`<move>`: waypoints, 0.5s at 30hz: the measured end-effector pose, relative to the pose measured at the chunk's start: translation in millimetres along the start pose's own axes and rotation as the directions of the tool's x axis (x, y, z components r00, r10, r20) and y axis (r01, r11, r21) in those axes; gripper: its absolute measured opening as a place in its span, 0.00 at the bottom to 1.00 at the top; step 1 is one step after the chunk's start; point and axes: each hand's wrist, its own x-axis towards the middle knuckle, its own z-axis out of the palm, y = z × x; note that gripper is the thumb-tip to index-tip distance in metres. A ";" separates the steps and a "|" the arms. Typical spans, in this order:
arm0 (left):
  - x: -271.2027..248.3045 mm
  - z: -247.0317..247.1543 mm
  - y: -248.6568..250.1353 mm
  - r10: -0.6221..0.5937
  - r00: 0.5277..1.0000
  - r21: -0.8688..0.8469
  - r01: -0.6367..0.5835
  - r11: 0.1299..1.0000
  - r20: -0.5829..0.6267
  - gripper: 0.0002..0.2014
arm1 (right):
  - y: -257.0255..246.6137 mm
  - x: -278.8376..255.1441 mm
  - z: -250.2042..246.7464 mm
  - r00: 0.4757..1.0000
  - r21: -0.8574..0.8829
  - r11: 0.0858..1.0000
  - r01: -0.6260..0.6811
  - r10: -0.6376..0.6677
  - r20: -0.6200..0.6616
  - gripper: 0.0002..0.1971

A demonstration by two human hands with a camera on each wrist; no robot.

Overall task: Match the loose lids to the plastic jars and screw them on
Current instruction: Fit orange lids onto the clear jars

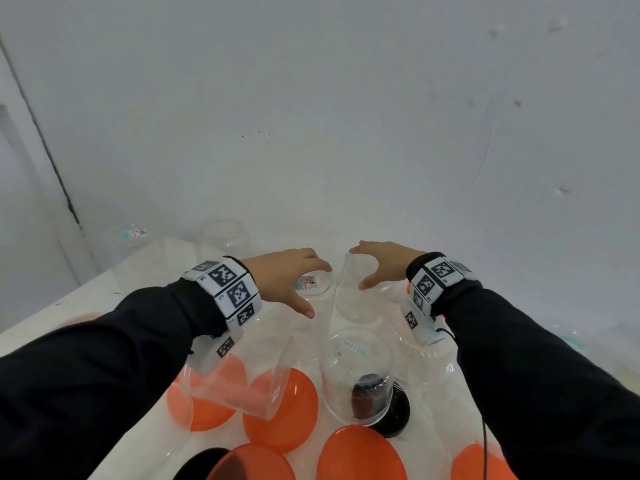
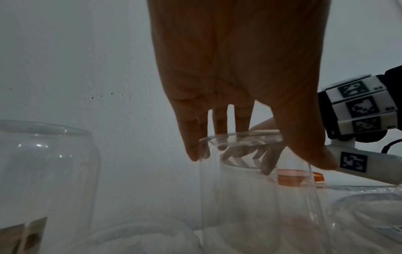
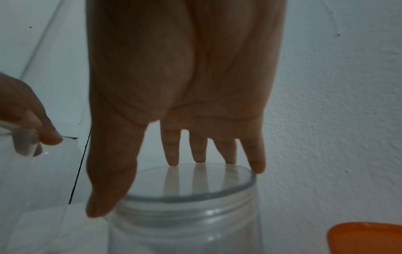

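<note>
Clear jars (image 1: 360, 292) under 2 spread hands (image 1: 284, 275).

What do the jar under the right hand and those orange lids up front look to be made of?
The jar looks like clear, glossy plastic, possibly glass: fingers show through it, highlights glint on the threaded neck. The orange lids look like opaque smooth plastic with a soft sheen, dished and thin.

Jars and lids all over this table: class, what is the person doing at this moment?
A person reaches both hands over clear plastic jars at the back of the table. The left hand comes down on one upturned jar, fingers spread over it. The right hand sets its fingertips on the neighbouring jar. Neither grip has closed. Orange lids and a black lid lie loose nearer the person, so no lid is screwed on these jars yet.
</note>
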 end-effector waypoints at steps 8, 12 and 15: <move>-1.3 -0.7 0.4 -0.004 1.000 -0.009 0.004 1.000 0.000 0.40 | -1.2 0.9 -0.2 0.999 -0.029 0.999 -0.033 0.032 -0.035 0.30; -1.2 -0.6 0.8 -0.006 1.000 -0.006 0.006 1.000 -0.001 0.40 | -3.9 -3.5 -2.6 0.999 -0.028 0.999 -0.032 0.031 -0.029 0.29; -0.9 -1.2 1.3 -0.012 1.000 -0.005 0.012 1.000 0.001 0.40 | -11.5 -17.0 -13.7 0.998 -0.004 1.000 0.015 -0.015 -0.059 0.27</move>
